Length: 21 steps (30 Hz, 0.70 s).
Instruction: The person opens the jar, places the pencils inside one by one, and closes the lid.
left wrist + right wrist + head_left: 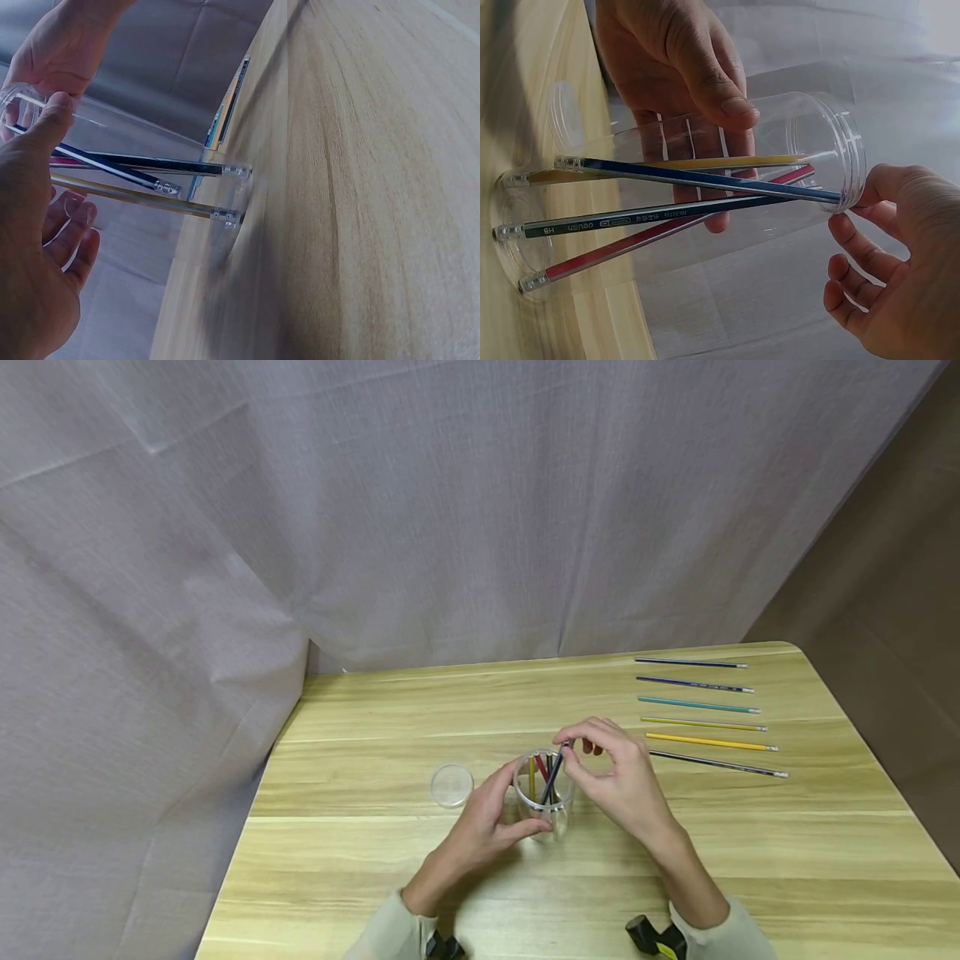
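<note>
A clear plastic jar [560, 820] stands on the table, and my left hand [483, 828] grips its side. At the jar's mouth my right hand [621, 775] pinches the upper end of a dark blue pencil [705, 180]. This pencil slants down inside the jar, its eraser end held above the bottom in the right wrist view. Also in the jar, eraser ends down, are a yellow pencil [697, 162], a dark pencil [649, 216] and a red pencil [622, 247].
A round clear lid [452, 786] lies on the table left of the jar. On the right, several pencils lie in a spaced row, among them a teal pencil [697, 704] and an orange-yellow pencil [712, 742]. A grey curtain [450, 527] hangs behind the table.
</note>
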### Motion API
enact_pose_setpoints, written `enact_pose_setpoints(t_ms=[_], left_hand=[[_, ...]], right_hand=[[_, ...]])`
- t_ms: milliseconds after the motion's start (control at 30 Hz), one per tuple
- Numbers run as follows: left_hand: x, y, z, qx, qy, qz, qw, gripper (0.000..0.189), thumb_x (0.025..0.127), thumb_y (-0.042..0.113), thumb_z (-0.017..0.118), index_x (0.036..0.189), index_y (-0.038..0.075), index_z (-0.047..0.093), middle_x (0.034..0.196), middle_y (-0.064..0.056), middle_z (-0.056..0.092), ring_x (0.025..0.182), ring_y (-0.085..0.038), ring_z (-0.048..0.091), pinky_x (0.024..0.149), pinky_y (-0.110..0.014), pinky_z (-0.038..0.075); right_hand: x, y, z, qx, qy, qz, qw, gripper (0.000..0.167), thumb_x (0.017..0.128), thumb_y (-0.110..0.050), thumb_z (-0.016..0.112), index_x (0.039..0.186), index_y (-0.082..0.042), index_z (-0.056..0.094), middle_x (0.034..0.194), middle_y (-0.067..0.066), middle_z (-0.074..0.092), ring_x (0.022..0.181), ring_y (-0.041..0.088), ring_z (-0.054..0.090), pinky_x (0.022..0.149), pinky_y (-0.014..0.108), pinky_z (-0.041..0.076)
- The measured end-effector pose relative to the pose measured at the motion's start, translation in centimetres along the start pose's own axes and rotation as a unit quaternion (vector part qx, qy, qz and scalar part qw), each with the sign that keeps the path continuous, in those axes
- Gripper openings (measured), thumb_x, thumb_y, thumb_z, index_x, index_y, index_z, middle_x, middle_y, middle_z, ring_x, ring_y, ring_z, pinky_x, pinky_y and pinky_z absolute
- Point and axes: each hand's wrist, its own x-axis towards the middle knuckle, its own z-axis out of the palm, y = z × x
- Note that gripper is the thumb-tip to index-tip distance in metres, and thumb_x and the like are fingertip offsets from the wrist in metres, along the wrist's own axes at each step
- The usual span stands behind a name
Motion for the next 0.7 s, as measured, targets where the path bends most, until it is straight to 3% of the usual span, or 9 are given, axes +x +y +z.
enact_pose_setpoints(t_ms=[300, 700], left_hand=[[-0.03, -0.02, -0.05, 0.001, -0.001, -0.005, 1.0000, 0.093, 0.083, 0.023, 0.093, 0.159, 0.011, 0.041, 0.146, -0.008, 0.062, 0.135, -0.022, 0.059, 0.116, -0.039, 0.048], [-0.12, 0.01, 0.08, -0.003, -0.004, -0.008, 1.0000, 0.093, 0.083, 0.023, 0.093, 0.160, 0.011, 0.041, 0.147, -0.009, 0.061, 0.136, -0.023, 0.059, 0.117, -0.040, 0.048]], right_hand=[[-0.03, -0.07, -0.09, -0.036, 0.003, -0.027, 0.9990, 0.027, 0.084, 0.009, 0.081, 0.099, -0.013, 0.085, 0.098, -0.005, 0.076, 0.090, 0.016, 0.066, 0.080, 0.016, 0.051], [-0.13, -0.10, -0.05, -0.060, -0.004, -0.051, 0.9969, 0.029, 0.079, 0.007, 0.087, 0.101, -0.011, 0.085, 0.098, -0.004, 0.075, 0.091, 0.018, 0.067, 0.082, 0.014, 0.050]])
